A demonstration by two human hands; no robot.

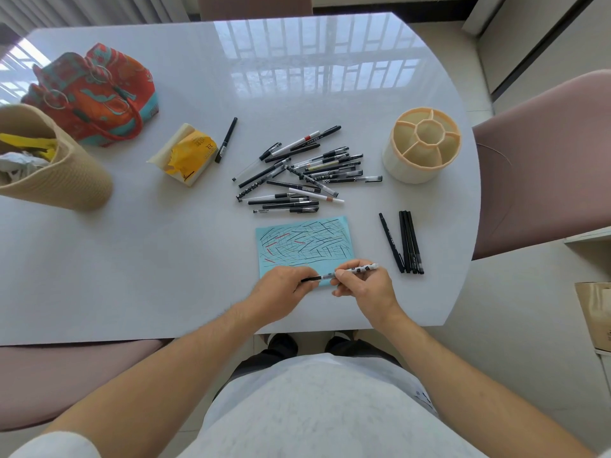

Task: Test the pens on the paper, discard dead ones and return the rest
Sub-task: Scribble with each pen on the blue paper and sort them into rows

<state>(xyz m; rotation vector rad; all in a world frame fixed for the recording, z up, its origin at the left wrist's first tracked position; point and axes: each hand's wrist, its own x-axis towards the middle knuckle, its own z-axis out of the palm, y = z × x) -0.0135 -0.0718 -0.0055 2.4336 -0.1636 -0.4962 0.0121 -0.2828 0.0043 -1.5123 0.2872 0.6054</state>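
A light blue paper (pixel 304 241) covered with black and red test strokes lies near the table's front edge. Over its near edge my right hand (pixel 363 287) pinches a white pen with black spots (pixel 358 269), held roughly level. My left hand (pixel 284 289) grips the pen's black cap (pixel 310 278) at its left end. A pile of several black and white pens (pixel 297 170) lies behind the paper. Several black pens (pixel 405 241) lie side by side to the right of the paper. One black pen (pixel 226 140) lies alone, left of the pile. A cream pen holder (pixel 421 145) with compartments stands at the right.
A woven beige bin (pixel 56 173) with crumpled waste stands at the left. A red and teal patterned bag (pixel 96 94) sits at the back left. A yellow tissue pack (pixel 185 155) lies left of the pens. Pink chairs (pixel 545 160) flank the white table (pixel 132 259).
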